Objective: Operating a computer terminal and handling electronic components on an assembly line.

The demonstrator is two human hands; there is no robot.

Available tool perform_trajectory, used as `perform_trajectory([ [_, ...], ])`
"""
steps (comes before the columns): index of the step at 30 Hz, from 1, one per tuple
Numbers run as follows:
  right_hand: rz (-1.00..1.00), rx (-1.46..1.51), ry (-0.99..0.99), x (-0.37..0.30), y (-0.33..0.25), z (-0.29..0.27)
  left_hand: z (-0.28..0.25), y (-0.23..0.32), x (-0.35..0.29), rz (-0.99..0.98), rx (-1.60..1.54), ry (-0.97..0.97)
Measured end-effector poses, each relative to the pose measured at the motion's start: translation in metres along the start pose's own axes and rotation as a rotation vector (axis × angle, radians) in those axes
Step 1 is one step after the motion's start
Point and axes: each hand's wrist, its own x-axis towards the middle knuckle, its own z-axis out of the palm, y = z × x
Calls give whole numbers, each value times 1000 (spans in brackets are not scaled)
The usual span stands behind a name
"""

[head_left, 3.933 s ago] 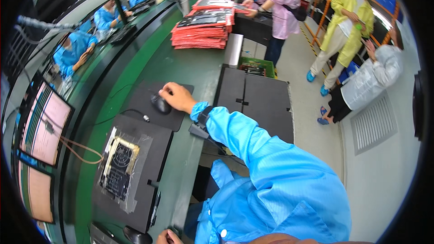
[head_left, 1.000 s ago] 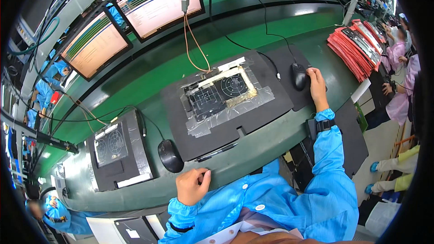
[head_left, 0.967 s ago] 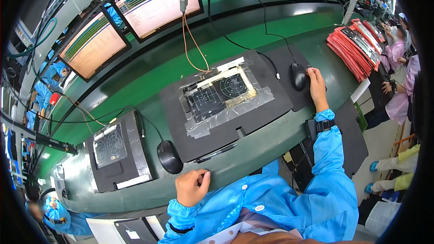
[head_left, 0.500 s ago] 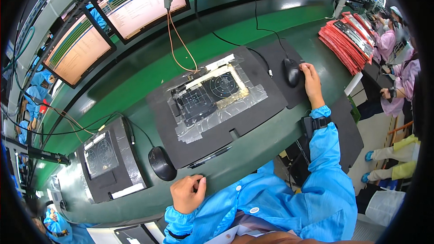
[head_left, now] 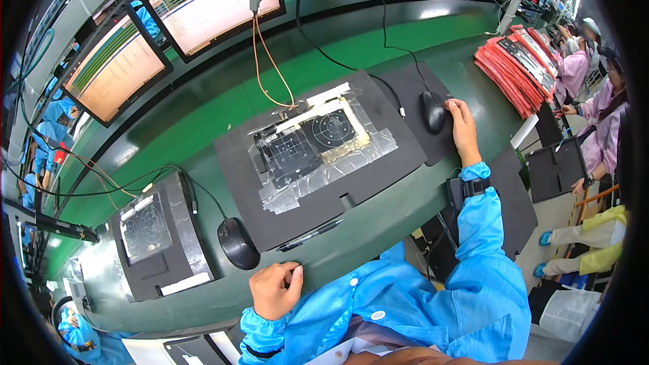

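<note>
My left hand (head_left: 275, 290) rests at the near edge of the green bench, fingers curled in and thumb along them, with nothing in it. Just beyond it lies a black mouse (head_left: 238, 243). Further right, my right hand (head_left: 464, 132) sits beside another black mouse (head_left: 433, 111), its fingers bent and held together; whether they touch the mouse, I cannot tell. Between my hands lies a dark foam board (head_left: 297, 226) bearing a taped-down fixture (head_left: 307, 142) with a grid and a ring pattern. A pen (head_left: 311, 235) lies along the board's near edge.
Two lit monitors (head_left: 216, 7) stand at the far left. A second dark board (head_left: 177, 230) with a clear-covered ring pattern lies left. Red packages (head_left: 508, 74) are stacked at the far right. Cables (head_left: 348, 66) cross the bench. People stand on the right; one holds a black panel (head_left: 556, 170).
Both of my hands keep their places and poses; the view has shifted slightly. At the right, a black panel has come into sight at a person's hand.
</note>
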Motion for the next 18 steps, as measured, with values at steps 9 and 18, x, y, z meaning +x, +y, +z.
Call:
perform_trajectory([
  [9, 2, -14, -10, -2, -4, -1, 2, 0, -2, -20, -8, 13],
  [18, 1, -35, -5, -3, -5, -1, 2, -1, 0, 5, 11, 12],
])
